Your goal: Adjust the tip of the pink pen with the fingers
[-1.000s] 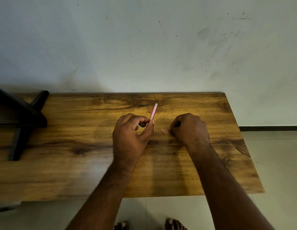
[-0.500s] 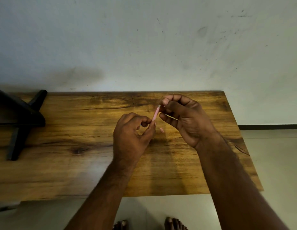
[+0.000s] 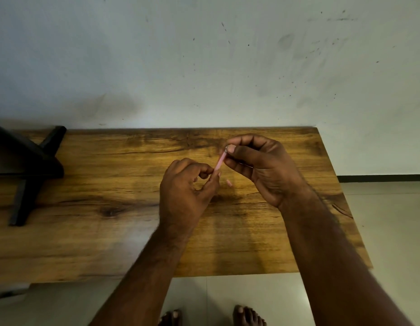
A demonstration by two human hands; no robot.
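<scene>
Just above the middle of the wooden table (image 3: 86,243), a thin pink stick (image 3: 220,161) stands tilted between the two hands, its top leaning toward the right. Its lower end sits in the left hand (image 3: 184,196), pinched between the thumb and the curled forefinger, with the other fingers folded into the palm. Its upper end, which carries a small pale tip, is pinched by the thumb and fingertips of the right hand (image 3: 263,170); that hand is raised above the tabletop with the palm turned toward the camera and its fingers curled round the stick's top. So both hands grip the same stick, one at each end, and only a short stretch of pink shows between them. A small pink piece (image 3: 229,183) lies loose on the wood just below the right hand's fingers and just beside the left thumb, touching neither.

The table has a warm brown grain with dark knots and stands against a pale, scuffed wall (image 3: 204,67). At the left edge a black stand (image 3: 28,165) with splayed legs rests on the tabletop. Past the table's near edge lies a light tiled floor (image 3: 380,231), where bare feet (image 3: 247,316) show.
</scene>
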